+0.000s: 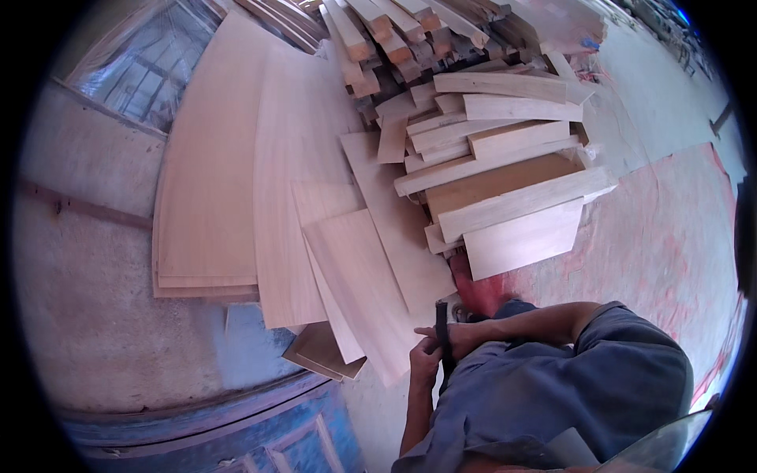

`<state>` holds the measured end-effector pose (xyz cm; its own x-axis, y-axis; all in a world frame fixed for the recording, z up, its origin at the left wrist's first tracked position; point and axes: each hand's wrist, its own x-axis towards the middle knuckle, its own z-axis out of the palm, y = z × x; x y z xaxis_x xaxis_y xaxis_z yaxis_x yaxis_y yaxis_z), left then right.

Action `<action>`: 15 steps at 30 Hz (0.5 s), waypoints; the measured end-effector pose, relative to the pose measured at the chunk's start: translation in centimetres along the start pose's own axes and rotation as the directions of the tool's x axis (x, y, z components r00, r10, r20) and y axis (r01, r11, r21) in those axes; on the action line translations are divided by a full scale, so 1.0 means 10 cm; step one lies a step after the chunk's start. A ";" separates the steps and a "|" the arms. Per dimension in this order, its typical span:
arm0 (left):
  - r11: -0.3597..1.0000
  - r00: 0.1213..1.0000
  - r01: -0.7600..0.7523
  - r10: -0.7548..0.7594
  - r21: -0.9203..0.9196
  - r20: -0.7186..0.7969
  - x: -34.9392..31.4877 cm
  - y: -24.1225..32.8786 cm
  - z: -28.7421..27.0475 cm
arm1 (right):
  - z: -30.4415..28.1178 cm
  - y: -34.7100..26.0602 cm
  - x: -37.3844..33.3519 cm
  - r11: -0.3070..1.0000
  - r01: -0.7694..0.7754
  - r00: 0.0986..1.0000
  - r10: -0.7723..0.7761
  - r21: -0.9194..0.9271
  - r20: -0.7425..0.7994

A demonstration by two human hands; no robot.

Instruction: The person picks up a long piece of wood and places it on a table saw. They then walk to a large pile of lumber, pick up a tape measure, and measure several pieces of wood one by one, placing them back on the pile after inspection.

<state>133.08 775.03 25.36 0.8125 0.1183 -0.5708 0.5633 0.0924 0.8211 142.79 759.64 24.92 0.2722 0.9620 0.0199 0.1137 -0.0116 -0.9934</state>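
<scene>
A narrow black strap-like thing (442, 322) stands upright in front of my body, its lower part running down against my shirt. My left hand (426, 355) is closed on it from the left. From the right, my right hand (465, 337) meets the strap and is closed at it, with a fingertip showing past its left side. The two hands are close together; parts of the fingers are hidden. Just beyond them lies a long pale wooden board (367, 284), overlapping other thin boards.
Large wooden panels (213, 165) lean at the wall on the left. Stacked planks (520, 173) and square timbers (394, 39) fill the far middle. A blue panelled wooden piece (229, 433) is at the lower left. Reddish-stained floor (654, 229) stretches to the right.
</scene>
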 end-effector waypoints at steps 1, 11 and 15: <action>1.000 0.999 0.017 -0.018 -0.019 -0.030 -0.06 0.00 0.05 | 0.01 0.00 -0.05 1.000 -0.013 1.000 0.013 -0.013 0.013; 0.991 0.969 0.040 -0.070 -0.130 -0.238 -0.33 -0.52 0.46 | -0.01 0.83 -1.77 0.791 -0.313 0.925 0.379 -0.526 0.020; 0.973 0.914 0.018 -0.109 -0.228 -0.390 -0.29 -0.38 0.21 | -0.04 0.98 -2.92 0.689 -0.676 0.726 0.684 -0.262 -0.076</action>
<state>128.88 772.25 23.97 0.6234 0.4836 -0.6144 0.5291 0.3176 0.7869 136.27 731.29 14.65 0.3480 0.6693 -0.6564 0.1442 -0.7301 -0.6680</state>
